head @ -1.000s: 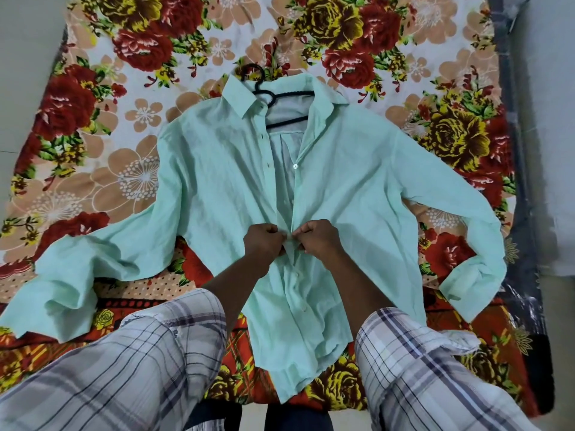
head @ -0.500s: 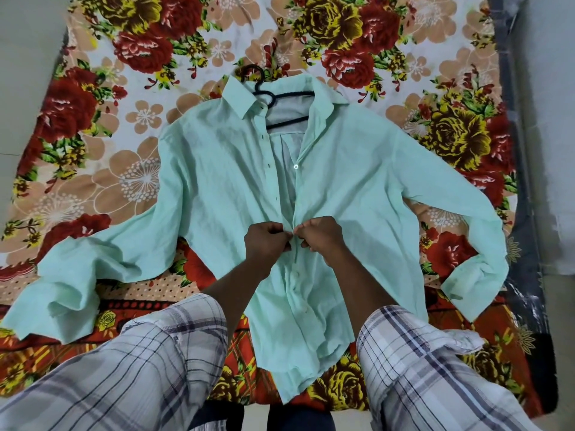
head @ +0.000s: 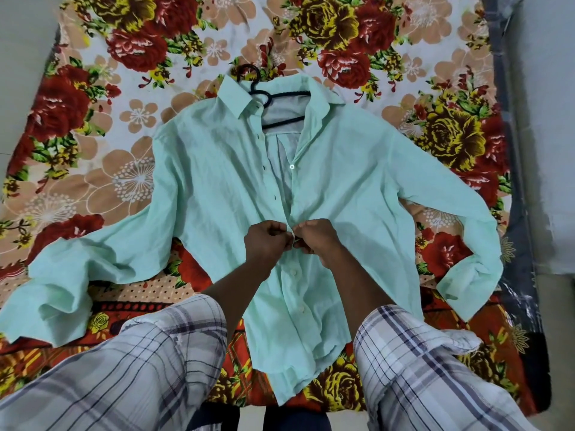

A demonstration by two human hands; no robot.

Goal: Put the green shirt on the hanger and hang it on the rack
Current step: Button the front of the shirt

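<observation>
So the green shirt (head: 217,188) lies flat on its back on the bed, on a loud floral bedsheet (head: 93,169). Its long axis runs near to far: hem closest to the person, collar at the far end, sleeves flung out left and right. The black hanger (head: 286,94) is already inside the shoulders, with its hook poking out past the collar on the far side.

Both hands meet at the middle of the front opening. The left hand (head: 267,244) is curled and pinching the edge with the buttonholes, and the right hand (head: 317,236) is curled and pinching the button edge. They're basically touching, so I can't see the button between them.

The key thing: the closed buttons (head: 292,272) sit on the near side of the hands, while the open gap runs away from them toward the collar. My guess is the next button is the shiny one (head: 292,166) farther up, equally reachable for either hand.

The fabric looks thin, crinkly and floppy, so it'll probably slide around. The hanger looks like thin plastic or coated wire. No rack in view.
</observation>
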